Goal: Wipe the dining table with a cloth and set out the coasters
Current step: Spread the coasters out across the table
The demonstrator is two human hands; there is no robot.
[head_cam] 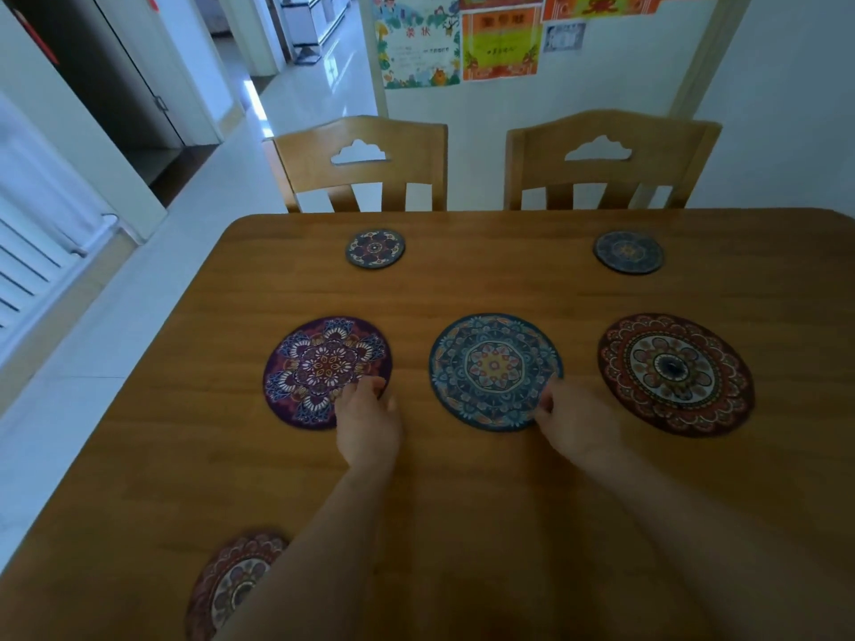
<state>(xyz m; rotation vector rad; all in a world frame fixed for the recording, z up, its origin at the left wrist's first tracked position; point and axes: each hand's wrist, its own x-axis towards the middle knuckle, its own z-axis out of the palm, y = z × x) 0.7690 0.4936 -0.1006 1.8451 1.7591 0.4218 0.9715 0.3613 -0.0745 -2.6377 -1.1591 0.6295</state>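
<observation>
Both hands are out over the wooden counter (462, 289), and six round mandala coasters lie flat on it. Across the middle of the frame runs a row of three large ones, each apart from the next: the purple coaster (324, 363) at the left, the blue coaster (492, 367) in the centre, the red coaster (673, 372) at the right.

The left hand (368, 423) is on the lower right rim of the purple coaster, fingers bent down onto the pattern. The view is too blurred there, so I cannot tell whether it grips the edge or only touches it. The right hand (578, 425) is at the lower right rim of the blue coaster, fingers curled in and pinching that edge.

Further up, near the far edge, sit two smaller pieces well apart: the small navy coaster (375, 248) above the purple one, and the small dark coaster (628, 251) toward the upper right. At the lower left, a second red-patterned coaster (231, 580) lies partly hidden under the left forearm (314, 548).

Behind the far edge stand two wooden chairs, the left chair (416, 150) and the right chair (671, 150). Bright posters (499, 43) hang on the wall at the top, and a white radiator (27, 252) is at the left edge.
</observation>
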